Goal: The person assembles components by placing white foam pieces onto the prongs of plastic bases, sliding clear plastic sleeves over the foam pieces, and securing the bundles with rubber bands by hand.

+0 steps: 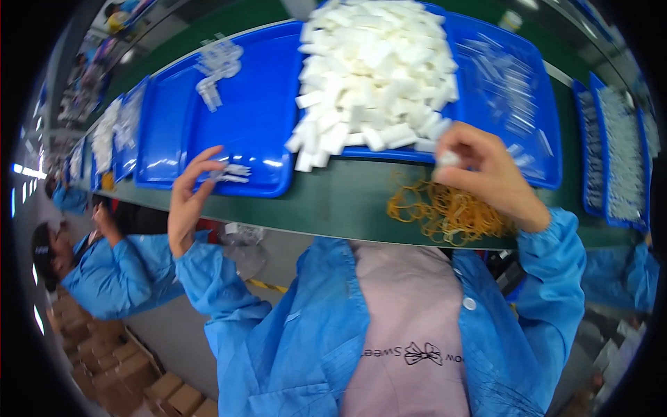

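My right hand [483, 167] pinches a small white block [448, 159] between thumb and fingers, at the near right edge of a big heap of white blocks [379, 66]. Just below this hand lies a loose pile of amber rubber bands [451, 212] on the green tabletop [333, 198]. My left hand [191, 198] is over the near edge of a blue tray [271, 76], with thumb and fingers apart. Close to its fingertips is a small group of slim white and clear pieces [234, 173]; whether the fingers touch them I cannot tell.
Clear plastic parts [221, 59] lie at the far side of the left tray. Thin clear strips [511, 87] fill part of another blue tray [465, 35] at right. More filled trays [622, 153] stand further right. A co-worker in a blue smock [125, 271] sits at left, near cardboard boxes [118, 361].
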The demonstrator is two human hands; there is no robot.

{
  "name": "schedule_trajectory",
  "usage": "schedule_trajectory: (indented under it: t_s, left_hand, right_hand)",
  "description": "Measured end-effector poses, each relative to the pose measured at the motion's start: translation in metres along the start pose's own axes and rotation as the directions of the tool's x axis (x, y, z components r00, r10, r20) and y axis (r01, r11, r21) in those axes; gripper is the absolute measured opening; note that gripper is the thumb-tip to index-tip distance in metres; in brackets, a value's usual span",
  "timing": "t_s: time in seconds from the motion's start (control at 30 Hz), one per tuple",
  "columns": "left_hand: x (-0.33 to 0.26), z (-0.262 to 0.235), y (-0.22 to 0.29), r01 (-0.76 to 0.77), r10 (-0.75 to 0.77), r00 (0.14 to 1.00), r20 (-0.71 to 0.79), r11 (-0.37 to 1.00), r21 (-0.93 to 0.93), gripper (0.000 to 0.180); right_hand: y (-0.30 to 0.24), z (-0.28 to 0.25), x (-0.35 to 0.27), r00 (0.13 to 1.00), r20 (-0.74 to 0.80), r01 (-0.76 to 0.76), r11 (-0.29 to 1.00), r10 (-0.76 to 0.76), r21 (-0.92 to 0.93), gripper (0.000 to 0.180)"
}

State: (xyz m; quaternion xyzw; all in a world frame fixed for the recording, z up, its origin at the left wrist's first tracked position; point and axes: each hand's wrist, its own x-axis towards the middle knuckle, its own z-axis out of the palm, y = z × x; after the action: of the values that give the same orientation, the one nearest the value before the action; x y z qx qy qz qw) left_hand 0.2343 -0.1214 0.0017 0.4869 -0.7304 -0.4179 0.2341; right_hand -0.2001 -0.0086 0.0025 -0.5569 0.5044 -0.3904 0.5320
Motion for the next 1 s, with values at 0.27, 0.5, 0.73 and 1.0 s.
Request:
schedule_trajectory:
  t_s: [0.27, 0.5, 0.73, 1.0]
  left_hand:
    - [0.023, -0.008, -0.036, 0.101, -0.097, 0.994, 0.057, 0.992, -0.075, 0.034]
    - [0.043, 0.029, -0.031, 0.043, 0.068, 0.921, -0.383, 0.961, 0.273, 0.028]
    - [0.024, 0.046, -0.015, -0.037, 0.28, 0.836, -0.472, 0.886, 0.461, 0.03]
    - [-0.031, 0.138, 0.089, -0.287, 0.158, 0.942, -0.297, 0.838, -0.463, 0.023]
  right_hand:
    - [-0.011, -0.012, -0.019, 0.989, -0.025, -0.142, 0.98, 0.147, 0.139, 0.023]
    - [-0.012, -0.001, -0.018, 0.984, -0.122, -0.086, 0.944, 0.131, 0.319, 0.025]
    - [-0.005, -0.007, -0.026, 0.965, -0.166, -0.102, 0.875, 0.203, 0.472, 0.031]
    - [-0.003, 0.003, -0.041, 0.958, -0.239, 0.013, 0.811, 0.156, 0.585, 0.025]
